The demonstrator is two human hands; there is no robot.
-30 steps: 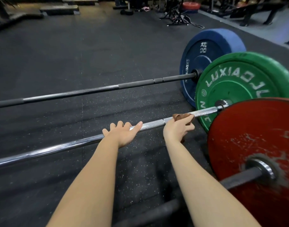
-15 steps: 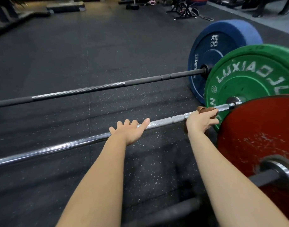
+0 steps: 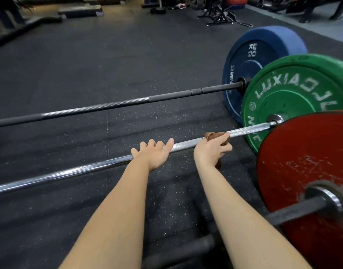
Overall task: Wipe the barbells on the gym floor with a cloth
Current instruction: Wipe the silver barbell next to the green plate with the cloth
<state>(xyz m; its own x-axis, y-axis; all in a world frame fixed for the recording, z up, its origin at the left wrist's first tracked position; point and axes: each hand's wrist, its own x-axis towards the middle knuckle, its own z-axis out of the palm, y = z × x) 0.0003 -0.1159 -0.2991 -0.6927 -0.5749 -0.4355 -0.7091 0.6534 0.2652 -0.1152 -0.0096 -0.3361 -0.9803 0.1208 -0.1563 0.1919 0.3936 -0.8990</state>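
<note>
Currently: middle bar (image 3: 89,167), chrome, green plate (image 3: 295,98) at its 2 o'clock end, item under wiping. Brown cloth (image 3: 215,135): wrapped over the bar near the plate, likely to rub all round. Right hand (image 3: 211,152): closed around cloth and bar. Left hand (image 3: 153,154), at its 9 o'clock: fingers (image 3: 151,143) curled over bare bar, thumb along it, probably to stop rolling.

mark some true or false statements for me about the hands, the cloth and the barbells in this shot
1. The right hand holds a brown cloth against the chrome bar. True.
2. The left hand hangs free in the air. False: its fingers lie over the chrome bar.
3. The red plate is the plate nearest the camera. True.
4. The chrome bar runs into the red plate. False: it runs into the green plate.
</note>
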